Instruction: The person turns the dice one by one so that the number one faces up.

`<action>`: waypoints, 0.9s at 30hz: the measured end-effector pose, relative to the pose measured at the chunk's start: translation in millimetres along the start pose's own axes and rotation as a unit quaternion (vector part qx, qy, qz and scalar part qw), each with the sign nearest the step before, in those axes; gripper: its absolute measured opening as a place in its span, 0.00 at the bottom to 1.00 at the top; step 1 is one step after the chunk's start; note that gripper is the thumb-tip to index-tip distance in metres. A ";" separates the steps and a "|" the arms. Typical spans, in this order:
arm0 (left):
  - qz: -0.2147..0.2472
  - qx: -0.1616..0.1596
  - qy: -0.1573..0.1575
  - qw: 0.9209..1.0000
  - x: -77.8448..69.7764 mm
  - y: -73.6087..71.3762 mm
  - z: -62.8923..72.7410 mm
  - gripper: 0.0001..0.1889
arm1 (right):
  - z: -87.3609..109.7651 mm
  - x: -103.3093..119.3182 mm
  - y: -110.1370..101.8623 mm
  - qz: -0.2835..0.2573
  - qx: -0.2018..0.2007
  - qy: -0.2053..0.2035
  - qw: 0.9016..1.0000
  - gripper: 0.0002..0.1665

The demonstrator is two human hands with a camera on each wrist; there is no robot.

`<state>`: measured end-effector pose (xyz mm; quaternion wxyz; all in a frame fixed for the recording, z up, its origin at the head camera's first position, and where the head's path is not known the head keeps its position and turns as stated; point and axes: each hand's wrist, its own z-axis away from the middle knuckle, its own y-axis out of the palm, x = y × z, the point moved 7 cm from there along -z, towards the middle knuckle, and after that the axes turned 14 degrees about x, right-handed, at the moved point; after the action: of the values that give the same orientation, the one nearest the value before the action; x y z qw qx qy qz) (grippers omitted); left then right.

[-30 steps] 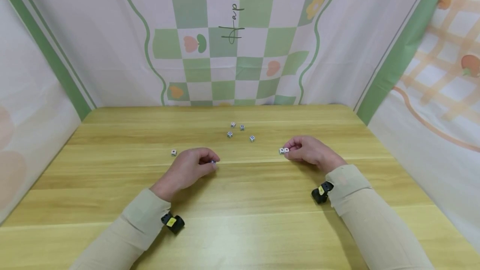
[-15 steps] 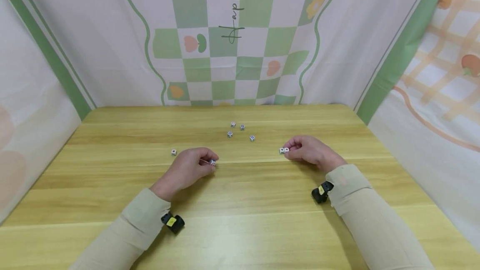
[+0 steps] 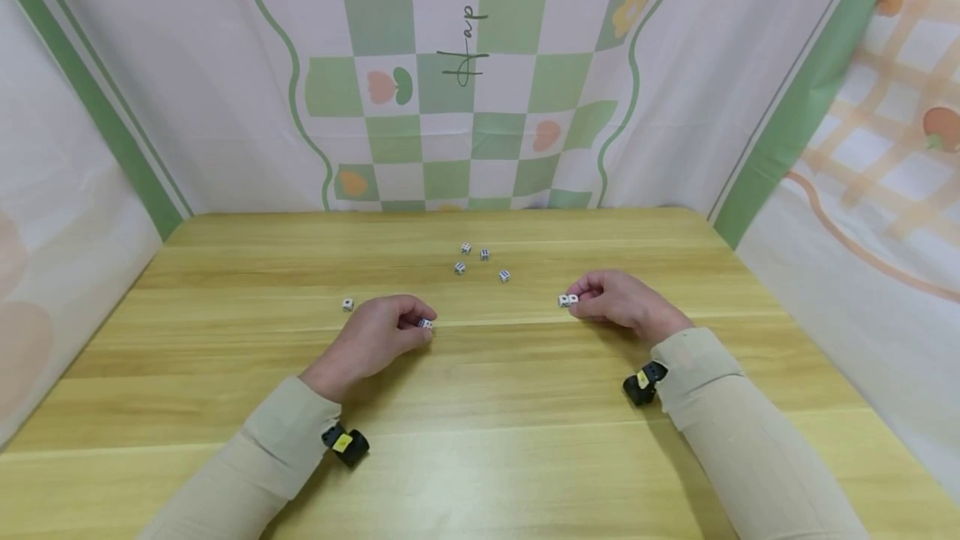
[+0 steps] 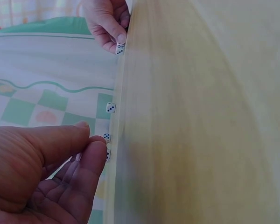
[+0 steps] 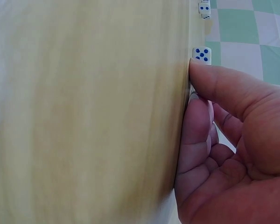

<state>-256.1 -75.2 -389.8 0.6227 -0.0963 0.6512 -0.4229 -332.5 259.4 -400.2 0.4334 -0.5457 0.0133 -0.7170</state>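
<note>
White die is pinched mid-desk by the left hand, one of a touching pair by the right hand, while four loose dice lie nearer the far edge of the desk and a lone die toward its left edge.

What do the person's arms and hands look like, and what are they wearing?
The left sleeve and right sleeve are long and plain beige. By each cuff sits a small black gadget with a bright yellow patch. The left hand and right hand are bare, with no gloves.
</note>
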 end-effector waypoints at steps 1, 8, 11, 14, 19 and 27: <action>-0.001 0.000 0.000 1.000 -0.2 0.1 0.0 0.09 | 0.0 0.1 0.0 0.000 -0.001 -0.001 1.000 0.19; 0.003 0.000 0.007 1.000 -0.2 0.0 0.6 0.09 | -0.5 -0.7 0.1 0.001 -0.001 0.002 1.000 0.20; 0.006 0.000 0.008 1.000 -0.2 0.1 0.8 0.08 | -0.9 -1.4 0.3 0.001 0.001 0.005 1.000 0.20; 0.006 -0.001 0.011 1.000 -0.5 0.0 1.1 0.08 | -1.3 -1.9 0.3 0.000 0.003 0.006 1.000 0.20; 0.008 -0.002 0.015 1.000 -0.9 -0.6 1.9 0.07 | -1.2 -1.6 0.1 0.001 0.002 0.005 1.000 0.20; 0.022 0.001 0.013 1.000 -0.5 -0.9 2.9 0.07 | 0.4 -0.2 0.8 -0.004 0.005 0.003 1.000 0.20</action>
<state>-253.7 -76.7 -388.5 0.6237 -0.0758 0.6605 -0.4110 -331.7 259.2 -400.6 0.4334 -0.5412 0.0088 -0.7205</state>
